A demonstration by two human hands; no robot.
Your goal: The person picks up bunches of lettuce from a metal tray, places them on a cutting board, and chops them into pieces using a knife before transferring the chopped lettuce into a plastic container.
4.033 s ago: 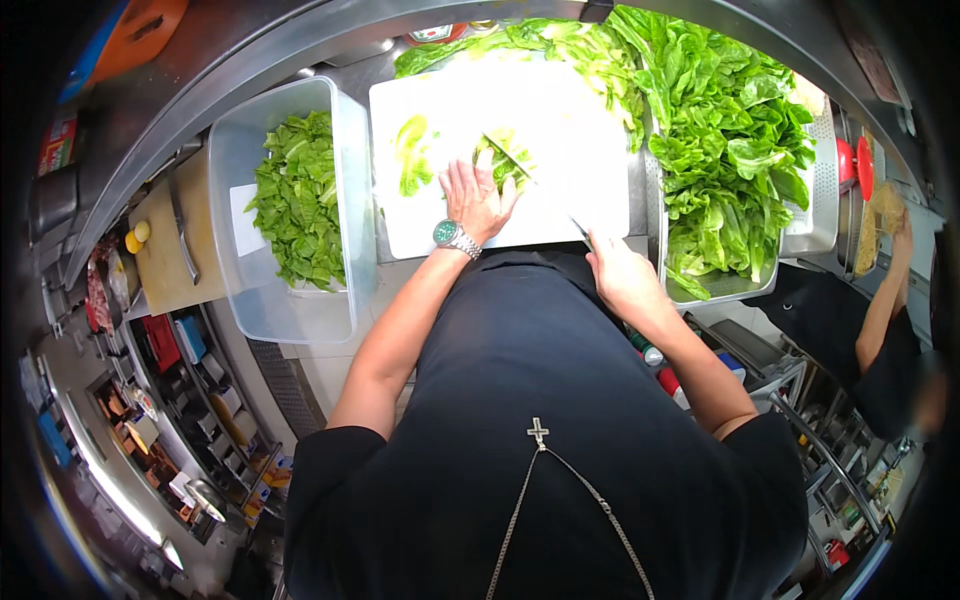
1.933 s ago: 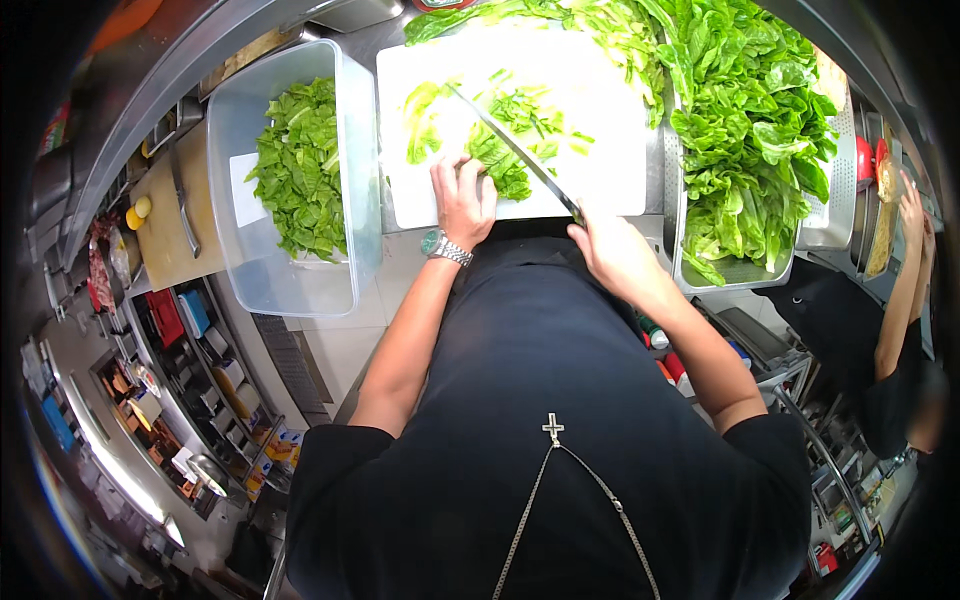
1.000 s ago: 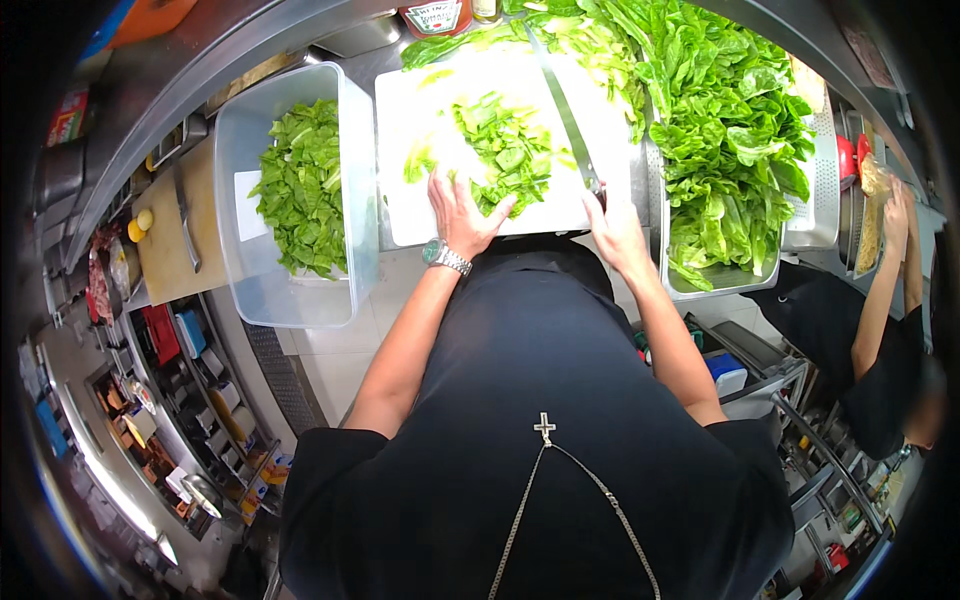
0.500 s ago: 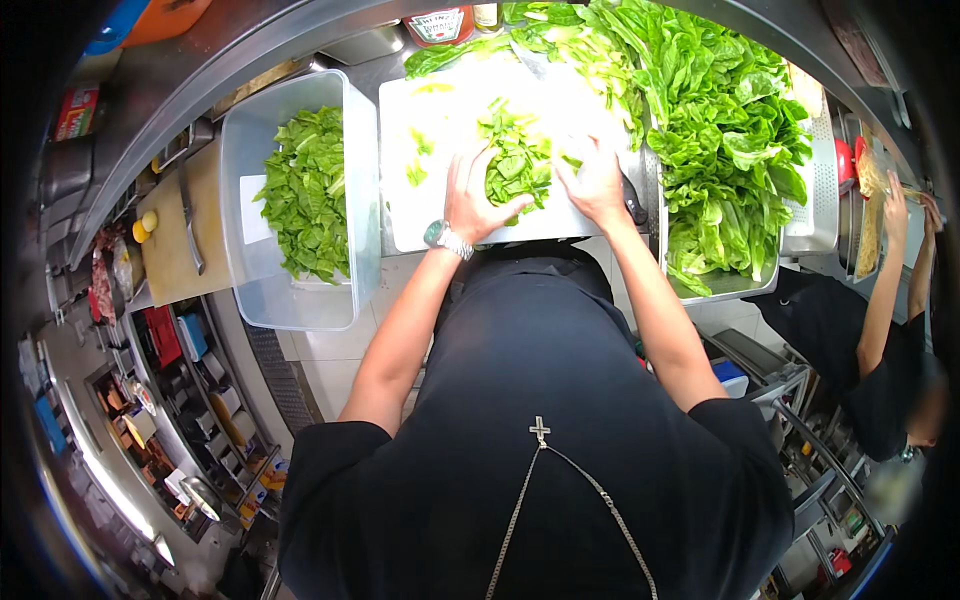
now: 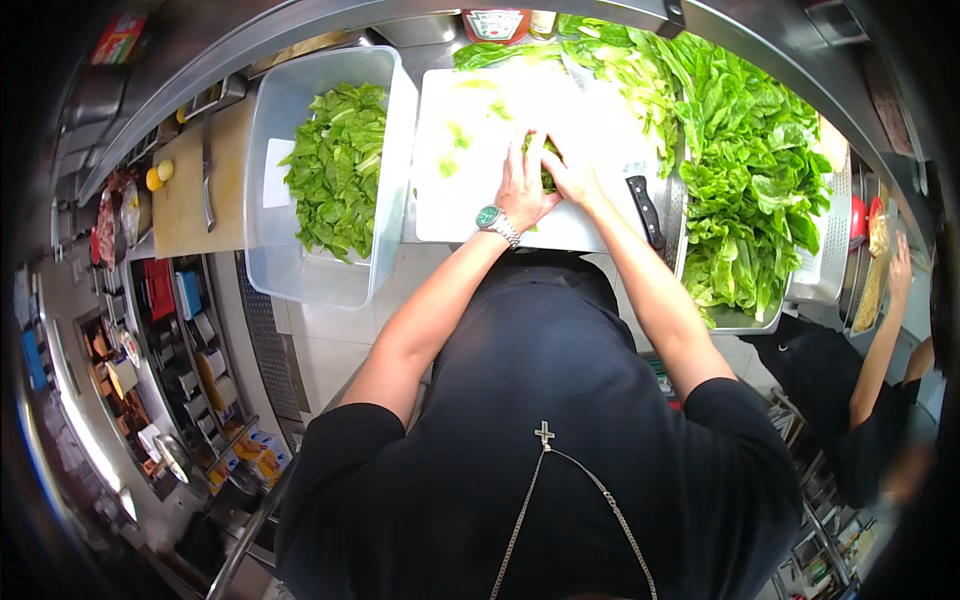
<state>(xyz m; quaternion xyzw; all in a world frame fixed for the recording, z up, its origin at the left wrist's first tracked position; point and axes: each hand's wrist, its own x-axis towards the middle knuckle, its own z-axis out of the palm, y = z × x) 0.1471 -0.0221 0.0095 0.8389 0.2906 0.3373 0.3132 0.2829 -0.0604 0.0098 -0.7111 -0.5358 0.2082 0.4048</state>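
Observation:
My left hand (image 5: 522, 190), with a watch on its wrist, and my right hand (image 5: 574, 184) are pressed together from both sides around a small heap of chopped green lettuce (image 5: 547, 178). My fingers cover most of the heap. Beneath them lies a white cutting board (image 5: 455, 215), its upper part washed out by glare. Light green scraps (image 5: 455, 150) lie to the left of my hands. A knife with a black handle (image 5: 646, 212) rests at the board's right side, its blade pointing away and partly lost in glare.
Left of the board stands a clear plastic tub (image 5: 310, 285) partly filled with cut lettuce (image 5: 340, 160). Whole leaves (image 5: 750, 170) are heaped in a metal tray at right. Further left, a second knife (image 5: 207, 190) lies on a tan board (image 5: 175, 225). Another person's arm (image 5: 880, 340) is at far right.
My hands have closed in from either side of the chopped lettuce, gathering it between them. The view has shifted, and the black knife handle now shows fully.

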